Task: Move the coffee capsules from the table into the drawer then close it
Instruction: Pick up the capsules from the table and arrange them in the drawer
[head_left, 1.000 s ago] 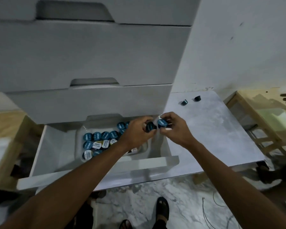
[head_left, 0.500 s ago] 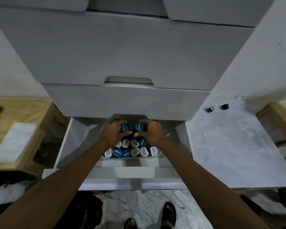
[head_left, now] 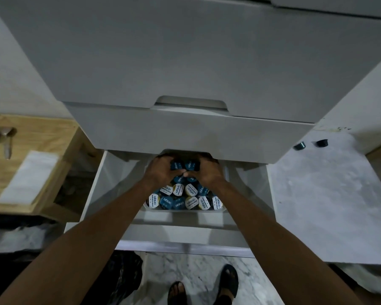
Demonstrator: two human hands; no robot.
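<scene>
— Where are the hands?
— Inside the open drawer (head_left: 185, 237). Left hand (head_left: 160, 173) and right hand (head_left: 208, 176) each pinch a blue capsule (head_left: 176, 165) above the packed tray (head_left: 185, 211) at the drawer's back, likely to fill its last gaps.
— Anything left outside?
— Two capsules (head_left: 299, 146) lie on the table (head_left: 328, 205), right of the drawer.

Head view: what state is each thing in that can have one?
bottom drawer, open.
upper drawer, closed.
left hand, grips left capsule.
right hand, grips right capsule.
stored capsules, packed in the bottom drawer, lids showing.
table capsules, two, lying on the table.
</scene>
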